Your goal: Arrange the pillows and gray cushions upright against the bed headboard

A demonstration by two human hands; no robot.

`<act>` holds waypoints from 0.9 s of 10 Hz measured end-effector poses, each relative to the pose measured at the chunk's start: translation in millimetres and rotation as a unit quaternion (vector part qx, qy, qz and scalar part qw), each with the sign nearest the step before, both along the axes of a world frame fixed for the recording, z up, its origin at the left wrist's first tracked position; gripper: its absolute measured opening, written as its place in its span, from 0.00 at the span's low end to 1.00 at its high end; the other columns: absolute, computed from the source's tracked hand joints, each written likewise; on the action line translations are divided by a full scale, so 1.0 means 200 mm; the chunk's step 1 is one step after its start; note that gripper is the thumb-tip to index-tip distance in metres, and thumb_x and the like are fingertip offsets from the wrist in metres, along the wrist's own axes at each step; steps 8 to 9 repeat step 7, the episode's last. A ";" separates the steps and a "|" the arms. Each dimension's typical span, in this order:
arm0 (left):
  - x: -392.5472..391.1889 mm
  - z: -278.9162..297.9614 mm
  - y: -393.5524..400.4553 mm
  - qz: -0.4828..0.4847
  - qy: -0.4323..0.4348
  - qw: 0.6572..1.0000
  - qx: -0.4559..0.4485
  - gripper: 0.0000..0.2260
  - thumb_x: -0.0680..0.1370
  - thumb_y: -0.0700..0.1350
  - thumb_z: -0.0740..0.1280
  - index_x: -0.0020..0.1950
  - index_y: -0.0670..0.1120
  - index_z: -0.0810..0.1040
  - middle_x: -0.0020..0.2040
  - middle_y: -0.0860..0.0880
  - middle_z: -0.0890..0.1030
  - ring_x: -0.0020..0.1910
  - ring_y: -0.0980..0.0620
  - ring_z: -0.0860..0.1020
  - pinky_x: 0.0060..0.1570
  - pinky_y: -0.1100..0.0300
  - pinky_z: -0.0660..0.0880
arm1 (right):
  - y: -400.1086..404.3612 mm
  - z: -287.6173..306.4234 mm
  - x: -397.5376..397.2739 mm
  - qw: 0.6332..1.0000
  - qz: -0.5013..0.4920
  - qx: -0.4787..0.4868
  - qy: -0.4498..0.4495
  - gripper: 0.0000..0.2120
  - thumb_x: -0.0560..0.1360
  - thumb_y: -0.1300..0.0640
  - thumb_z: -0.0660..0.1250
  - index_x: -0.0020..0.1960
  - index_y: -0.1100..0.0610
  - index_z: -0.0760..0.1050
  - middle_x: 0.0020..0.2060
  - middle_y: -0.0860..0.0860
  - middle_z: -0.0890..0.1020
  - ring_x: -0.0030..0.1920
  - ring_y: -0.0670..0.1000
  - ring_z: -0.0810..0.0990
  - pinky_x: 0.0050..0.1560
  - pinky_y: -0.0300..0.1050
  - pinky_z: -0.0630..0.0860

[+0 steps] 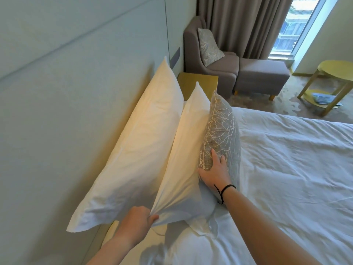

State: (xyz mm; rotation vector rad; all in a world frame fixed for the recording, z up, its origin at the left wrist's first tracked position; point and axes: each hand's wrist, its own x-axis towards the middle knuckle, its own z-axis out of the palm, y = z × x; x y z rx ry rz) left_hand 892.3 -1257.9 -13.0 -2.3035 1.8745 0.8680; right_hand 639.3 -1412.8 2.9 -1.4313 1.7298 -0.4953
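Left hand (140, 219) pinches front pillow (183, 159) corner — right hand (214, 172) flat on gray cushion (219, 131).

Single head-worn view, looking forward and down along the bed (286, 169).
The wide-angle camera is sitting close above the near pillows, facing along the headboard (76, 92) toward the window (298, 25); no second view is sharing coverage.

No legible text or labels.

I note a grey armchair (210, 62) with footstool (261, 75) beneath brown curtains (244, 23), a bright window (294, 29), a yellow side table (336, 73), and mottled carpet (286, 100).
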 end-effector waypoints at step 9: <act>0.08 0.19 0.09 -0.022 0.036 0.997 -0.060 0.20 0.76 0.56 0.61 0.28 0.47 0.63 0.23 0.50 0.64 0.24 0.53 0.63 0.29 0.56 0.61 | 0.37 0.30 -0.14 0.992 -0.055 -0.022 -0.113 0.27 0.73 0.45 0.71 0.70 0.49 0.71 0.68 0.51 0.73 0.67 0.53 0.72 0.59 0.44 0.72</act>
